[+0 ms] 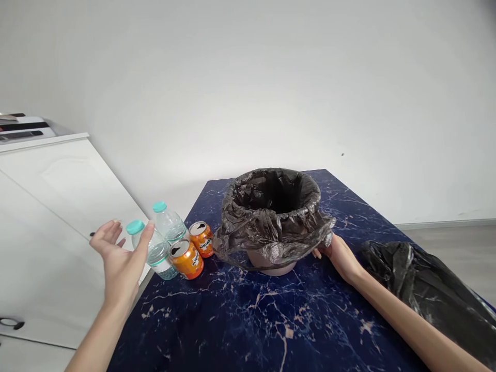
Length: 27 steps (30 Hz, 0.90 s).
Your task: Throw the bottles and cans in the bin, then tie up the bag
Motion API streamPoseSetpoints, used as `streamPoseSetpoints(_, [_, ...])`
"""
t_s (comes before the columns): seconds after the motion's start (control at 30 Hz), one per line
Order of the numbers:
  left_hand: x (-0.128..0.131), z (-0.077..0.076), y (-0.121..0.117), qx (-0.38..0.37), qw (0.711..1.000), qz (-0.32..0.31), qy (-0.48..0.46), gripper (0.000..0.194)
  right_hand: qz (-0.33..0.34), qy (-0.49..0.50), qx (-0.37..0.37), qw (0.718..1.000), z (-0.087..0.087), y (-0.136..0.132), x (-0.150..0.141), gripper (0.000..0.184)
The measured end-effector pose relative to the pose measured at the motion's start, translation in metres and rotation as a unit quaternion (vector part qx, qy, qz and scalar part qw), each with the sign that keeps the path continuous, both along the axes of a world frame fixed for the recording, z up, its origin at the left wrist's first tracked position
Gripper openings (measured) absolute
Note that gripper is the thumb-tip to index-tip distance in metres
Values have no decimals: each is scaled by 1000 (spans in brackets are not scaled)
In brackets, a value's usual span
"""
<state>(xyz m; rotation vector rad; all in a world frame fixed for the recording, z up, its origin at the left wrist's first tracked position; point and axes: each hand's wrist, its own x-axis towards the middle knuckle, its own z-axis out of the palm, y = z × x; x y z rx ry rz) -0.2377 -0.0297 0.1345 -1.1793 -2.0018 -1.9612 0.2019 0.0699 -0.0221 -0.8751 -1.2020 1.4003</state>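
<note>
A bin with a pale base stands on the table, lined with a black garbage bag folded over its rim. The bag's loose skirt hangs around the outside, and the inside is dark. At the bin's right side, my right hand is closed on the hanging edge of the bag, its fingers partly hidden by the plastic. My left hand is raised with fingers apart, holding nothing, in front of a clear bottle with a turquoise cap. Behind stands a second such bottle. Beside them are two opened orange Mirinda cans, a nearer can and a farther can.
The table has a dark blue marbled top. Another black plastic bag lies crumpled along its right edge. To the left is a white cabinet with items on top. A white wall rises behind the table.
</note>
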Motion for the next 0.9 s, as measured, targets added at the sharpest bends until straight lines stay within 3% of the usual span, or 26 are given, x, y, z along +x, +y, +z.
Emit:
streamPoseSetpoints(0.27, [-5, -10, 3, -48, 995, -25, -89, 98, -1, -5, -10, 1000, -1, -1, 1, 60])
streamPoseSetpoints(0.5, [-3, -8, 4, -85, 991, -51, -93, 65, -5, -18, -13, 1000, -2, -2, -1, 68])
streamPoseSetpoints(0.73, [-2, -14, -12, -47, 998, -22, -37, 48, -3, -25, -19, 1000, -6, -1, 0, 67])
streamPoseSetpoints(0.9, [13, 10, -30, 22, 995, 51, 80, 45, 2, -27, -17, 999, -4, 0, -2, 67])
